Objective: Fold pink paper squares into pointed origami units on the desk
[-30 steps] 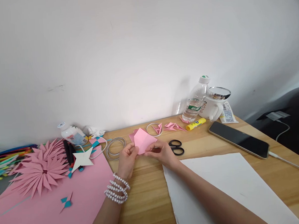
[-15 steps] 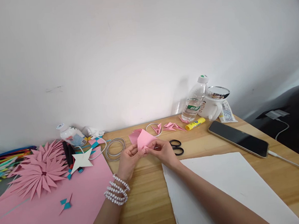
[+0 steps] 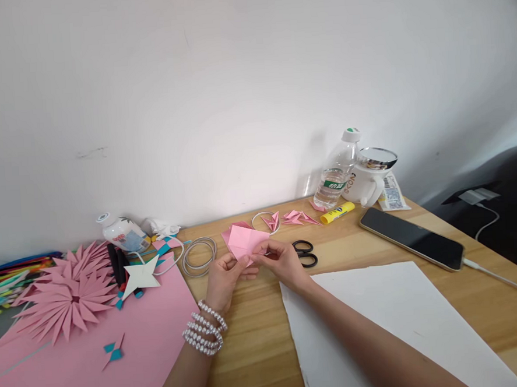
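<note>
A piece of folded pink paper (image 3: pixel 244 241) is held up above the wooden table, partly opened into flaps. My left hand (image 3: pixel 226 279), with strands of beads at the wrist, pinches its lower left edge. On the other side my right hand (image 3: pixel 281 263) grips the lower right corner between thumb and fingers; some of that corner is hidden by the fingertips. Black-handled scissors (image 3: pixel 306 253) lie just right of my right hand. Behind the hands rest small folded pink paper pieces (image 3: pixel 292 216) and a yellow glue stick (image 3: pixel 337 212).
At left, pink folded-paper rosettes (image 3: pixel 76 299) and a white paper star (image 3: pixel 141 276) lie on a pink sheet (image 3: pixel 154 351). A coiled cable (image 3: pixel 200 257) sits behind my left hand. Rightward are a water bottle (image 3: pixel 337 174), mug (image 3: pixel 363 184), phone (image 3: pixel 412 239) and white board (image 3: pixel 380 320).
The pink paper has turned and its front flap now faces me flatter and wider. My left hand has shifted slightly right, with its fingers visible beneath the paper.
</note>
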`<state>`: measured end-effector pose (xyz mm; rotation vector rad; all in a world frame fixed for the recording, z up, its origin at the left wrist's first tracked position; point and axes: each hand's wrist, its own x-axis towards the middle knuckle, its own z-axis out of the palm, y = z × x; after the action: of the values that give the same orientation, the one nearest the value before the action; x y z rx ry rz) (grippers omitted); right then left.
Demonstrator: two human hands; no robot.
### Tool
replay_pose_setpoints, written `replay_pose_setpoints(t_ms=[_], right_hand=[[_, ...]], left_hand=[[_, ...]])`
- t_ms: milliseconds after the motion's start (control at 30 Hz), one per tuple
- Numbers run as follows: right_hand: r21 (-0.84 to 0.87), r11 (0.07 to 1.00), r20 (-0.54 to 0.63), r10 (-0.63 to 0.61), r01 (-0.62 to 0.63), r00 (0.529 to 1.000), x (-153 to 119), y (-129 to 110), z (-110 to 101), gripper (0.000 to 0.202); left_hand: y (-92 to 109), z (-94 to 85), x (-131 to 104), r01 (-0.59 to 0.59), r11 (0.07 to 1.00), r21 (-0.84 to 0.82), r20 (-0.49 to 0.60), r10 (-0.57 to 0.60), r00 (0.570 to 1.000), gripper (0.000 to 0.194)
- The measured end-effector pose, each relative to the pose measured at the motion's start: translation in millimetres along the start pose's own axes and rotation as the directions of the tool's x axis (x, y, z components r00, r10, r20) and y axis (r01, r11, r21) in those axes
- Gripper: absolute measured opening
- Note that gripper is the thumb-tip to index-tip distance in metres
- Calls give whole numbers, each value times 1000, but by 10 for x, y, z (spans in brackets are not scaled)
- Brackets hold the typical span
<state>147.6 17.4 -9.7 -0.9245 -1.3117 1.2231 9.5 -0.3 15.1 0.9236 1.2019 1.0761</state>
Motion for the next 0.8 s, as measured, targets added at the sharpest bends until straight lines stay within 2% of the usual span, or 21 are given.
replay_pose_setpoints(t_ms=[100, 200, 567, 800], right_hand=[[25, 1000, 32, 1, -2, 999, -3, 18, 8, 20], [7, 1000, 14, 21, -22, 1000, -4, 22, 1, 19], [34, 997, 8, 67, -67, 998, 3, 46, -7, 16], [39, 996, 13, 75, -75, 997, 3, 64, -19, 17]], left_hand=[[0, 1, 0, 24, 1000, -17, 34, -23, 999, 29], [-13, -7, 10, 46, 999, -5, 59, -46, 997, 31], [-14, -1, 12, 60, 998, 33, 39, -61, 997, 28], [-18, -36, 8, 69, 997, 44, 113, -73, 991, 27]])
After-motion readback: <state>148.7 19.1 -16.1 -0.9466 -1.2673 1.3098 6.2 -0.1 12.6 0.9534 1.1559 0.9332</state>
